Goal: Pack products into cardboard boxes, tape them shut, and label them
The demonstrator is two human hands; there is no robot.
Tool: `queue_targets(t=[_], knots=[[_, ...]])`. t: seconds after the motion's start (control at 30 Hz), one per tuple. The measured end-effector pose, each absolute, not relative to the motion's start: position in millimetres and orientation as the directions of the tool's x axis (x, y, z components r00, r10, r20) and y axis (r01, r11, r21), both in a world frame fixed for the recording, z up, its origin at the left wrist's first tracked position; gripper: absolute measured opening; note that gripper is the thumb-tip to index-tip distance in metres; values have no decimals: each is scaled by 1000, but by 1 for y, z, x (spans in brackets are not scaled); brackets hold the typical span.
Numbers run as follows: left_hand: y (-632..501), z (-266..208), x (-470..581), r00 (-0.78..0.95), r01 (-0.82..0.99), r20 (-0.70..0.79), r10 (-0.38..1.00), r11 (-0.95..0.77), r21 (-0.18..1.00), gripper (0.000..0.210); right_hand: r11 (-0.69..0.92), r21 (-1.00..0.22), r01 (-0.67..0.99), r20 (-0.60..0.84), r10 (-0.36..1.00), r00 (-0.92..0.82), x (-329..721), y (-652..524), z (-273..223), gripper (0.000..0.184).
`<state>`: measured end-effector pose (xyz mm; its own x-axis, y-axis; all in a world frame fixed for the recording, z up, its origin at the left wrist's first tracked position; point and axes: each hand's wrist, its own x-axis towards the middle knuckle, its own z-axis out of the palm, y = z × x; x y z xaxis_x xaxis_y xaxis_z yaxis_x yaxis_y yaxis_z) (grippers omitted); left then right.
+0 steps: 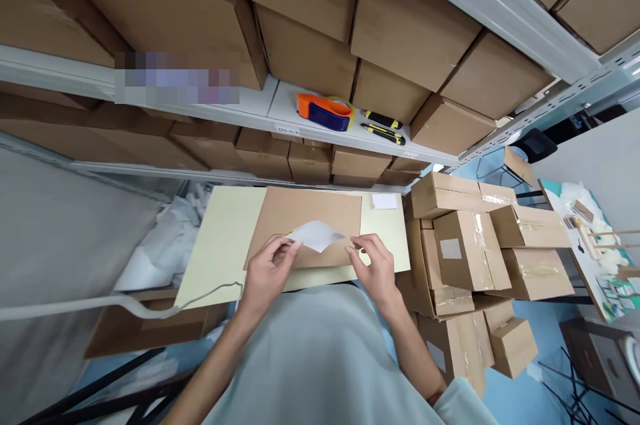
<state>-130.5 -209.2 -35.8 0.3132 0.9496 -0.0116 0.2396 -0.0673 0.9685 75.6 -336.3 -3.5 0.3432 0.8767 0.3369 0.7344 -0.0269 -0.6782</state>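
Observation:
Between the thumb and fingers of my left hand (273, 266) is a white label (316, 236), held by its left end. It is tilted above a flat brown cardboard piece (305, 205), with a bit of yellow at its left corner and a greyish right tip. My right hand (374, 264) hovers just beyond that tip, its thumb and curved fingers apart with nothing visible between them. The cardboard lies on a pale yellow tabletop (220, 225). A small stack of white labels (384, 201) rests at the table's back right.
An orange and blue tape dispenser (325, 112) and black-yellow utility knives (384, 128) lie on the shelf ahead, among cardboard boxes (310, 45). More taped boxes (470, 248) are piled to the right. White plastic wrapping (160, 245) and a grey cable (135, 305) are at the left.

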Motion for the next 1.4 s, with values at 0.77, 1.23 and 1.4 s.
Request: queue_targets(t=[0.77, 1.23, 1.4], knots=[[-210, -36, -161, 233, 254, 10, 972, -71, 964, 40, 144, -725, 674, 364, 911, 196, 53, -284, 0, 20], [-217, -44, -160, 615, 67, -289, 734, 316, 946, 98, -12, -329, 944, 684, 686, 247, 92, -271, 6, 16], [-212, -35, -156, 438, -12, -333, 835, 376, 927, 82, 73, -370, 926, 684, 697, 218, 85, -284, 12, 11]])
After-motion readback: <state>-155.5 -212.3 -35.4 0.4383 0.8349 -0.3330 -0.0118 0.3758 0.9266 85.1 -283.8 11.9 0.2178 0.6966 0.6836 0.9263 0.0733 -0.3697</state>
